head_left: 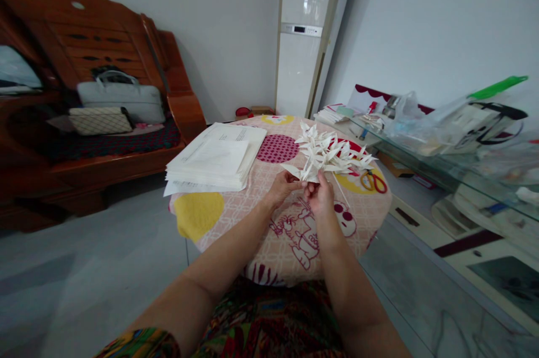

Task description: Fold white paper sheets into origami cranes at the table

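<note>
My left hand (283, 189) and my right hand (320, 194) are close together above the round table, fingers closed on the lower edge of a white folded paper crane (310, 171). Its pointed wing sticks out to the left over my left fingers. Just behind it lies a heap of similar paper cranes (330, 153), overlapping so that the held one partly merges with them. Scissors (374, 182) with orange-red handles rest right of the heap, their blades partly hidden. To the left lies a thick stack of printed paper sheets (206, 159), with a smaller piece on top.
A patterned cloth (252, 234) covers the table. At right stands a glass-topped cabinet (446, 170) loaded with plastic bags and other items. A wooden sofa (185, 116) with a grey bag (122, 101) stands at left. Behind is a tall white air conditioner (298, 66).
</note>
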The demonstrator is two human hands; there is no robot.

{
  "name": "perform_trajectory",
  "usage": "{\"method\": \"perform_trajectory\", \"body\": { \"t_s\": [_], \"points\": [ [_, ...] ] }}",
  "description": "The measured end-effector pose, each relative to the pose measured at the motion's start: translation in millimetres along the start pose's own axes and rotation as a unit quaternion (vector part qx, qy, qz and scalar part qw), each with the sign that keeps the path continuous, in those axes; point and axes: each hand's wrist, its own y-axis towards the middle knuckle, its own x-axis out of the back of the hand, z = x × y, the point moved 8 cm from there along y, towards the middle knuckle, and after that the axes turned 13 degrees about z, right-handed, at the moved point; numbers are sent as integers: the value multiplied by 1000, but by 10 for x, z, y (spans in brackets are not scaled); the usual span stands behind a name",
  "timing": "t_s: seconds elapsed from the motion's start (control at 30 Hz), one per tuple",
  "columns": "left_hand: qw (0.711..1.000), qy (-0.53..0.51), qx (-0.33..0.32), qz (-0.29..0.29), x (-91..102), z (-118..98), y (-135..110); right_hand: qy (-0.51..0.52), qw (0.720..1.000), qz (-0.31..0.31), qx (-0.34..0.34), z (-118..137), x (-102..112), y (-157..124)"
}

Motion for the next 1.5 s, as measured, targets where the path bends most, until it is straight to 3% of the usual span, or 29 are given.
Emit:
{"method": "perform_trajectory", "body": {
  "t_s": [0.2, 0.4, 0.5, 0.73, 0.93, 1.2, 1.5],
  "points": [
    [998, -28, -43, -27, 72, -74, 13, 40, 999, 24, 10, 61, -39, -14],
    [981, 19, -54, -184, 353, -148, -91, 14, 996, -56, 75, 225, 135, -79],
    [971, 63, -58, -222, 387, -246, -151, -55, 988, -62, 131, 395, 95, -158],
    [970, 80, -125, -192, 283, -420, -215, -248, 950, -24, 187, 778, -128, -287],
    [956, 217, -148, -134, 205, -480, -188, -295, 935, 38, 195, 946, -238, -264],
    [948, 261, -143, -112, 121, -493, -190, -271, 945, 89, 161, 850, -289, -238],
    [936, 331, -111, -31, 74, -330, -95, -178, 966, 141, 122, 758, -392, -242]
  ]
}}
